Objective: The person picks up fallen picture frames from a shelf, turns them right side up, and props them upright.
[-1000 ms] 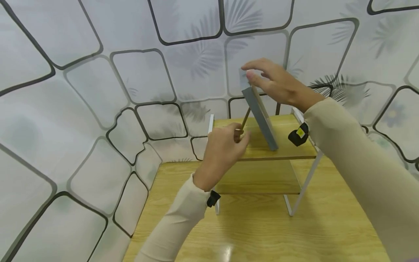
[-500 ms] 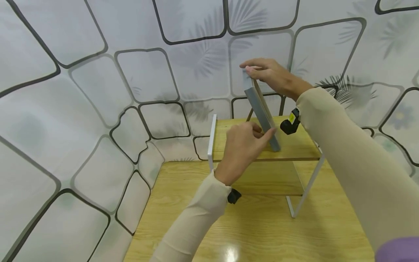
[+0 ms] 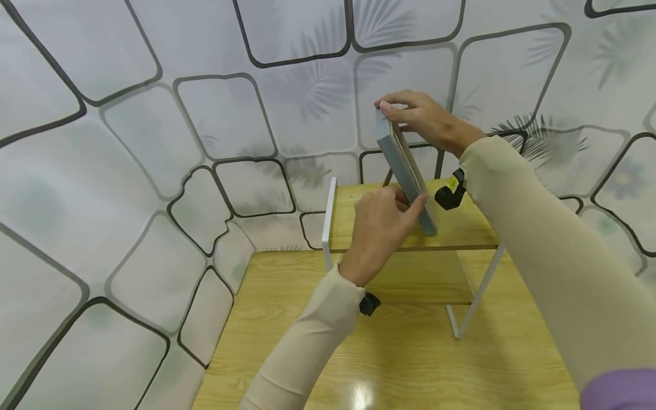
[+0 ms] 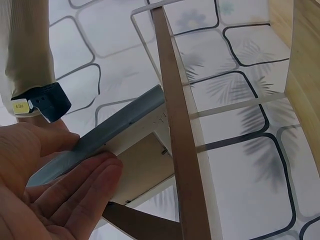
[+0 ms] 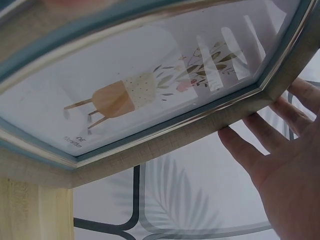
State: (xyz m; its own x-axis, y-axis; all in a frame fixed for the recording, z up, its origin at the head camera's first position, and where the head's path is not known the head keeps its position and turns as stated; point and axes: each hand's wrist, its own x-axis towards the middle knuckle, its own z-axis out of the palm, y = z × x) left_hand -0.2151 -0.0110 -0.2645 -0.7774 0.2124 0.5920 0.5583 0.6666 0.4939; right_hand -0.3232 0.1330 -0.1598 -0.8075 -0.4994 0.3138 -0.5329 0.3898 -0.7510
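A picture frame (image 3: 402,162) with a grey-blue side stands leaning back on the shelf unit's upper board (image 3: 353,219). Its front, in the right wrist view, shows a print of a potted plant (image 5: 115,97) behind a glossy pane. Low on the frame's left side, my left hand (image 3: 376,230) pinches the edge between thumb and curled fingers. My right hand (image 3: 427,119) grips the top corner, its fingertips along the border in the right wrist view. From the back of the frame a brown prop leg (image 4: 142,220) reaches down to the board.
The small two-tier shelf unit has white metal legs (image 3: 484,290) and a lower board (image 3: 420,279). It stands on a wood-grain table (image 3: 410,359). Patterned wall covering (image 3: 230,131) rises close behind and to the left. Something purple (image 3: 617,390) shows at the lower right.
My left hand has moved right, from beside the prop leg to the frame's side edge. My right hand has shifted slightly left and settled on the top corner.
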